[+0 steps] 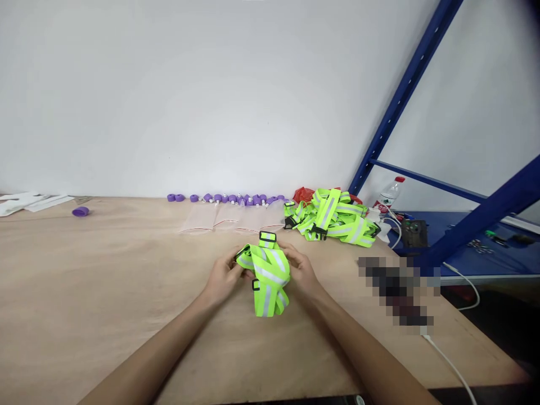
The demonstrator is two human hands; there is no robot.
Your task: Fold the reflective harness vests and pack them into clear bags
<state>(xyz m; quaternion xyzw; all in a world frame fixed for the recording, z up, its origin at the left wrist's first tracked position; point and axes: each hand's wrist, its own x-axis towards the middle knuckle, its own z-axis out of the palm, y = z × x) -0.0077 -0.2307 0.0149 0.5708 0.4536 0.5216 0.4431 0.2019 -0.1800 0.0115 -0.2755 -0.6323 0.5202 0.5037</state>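
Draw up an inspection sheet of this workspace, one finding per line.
Surface: tan tabletop, with things lying along its far side.
Job's things: yellow-green strap bundle with silvery stripes and black buckles; strap pile of the same colors beyond the right hand.
Clutter: purple pieces in a row behind flat plastic bags; white strips at far left.
Hands: left hand and right hand both hold the strap bundle, from opposite sides.
Cables: white cable running from a blurred item.
Surroundings: pale wall, blue metal frame.
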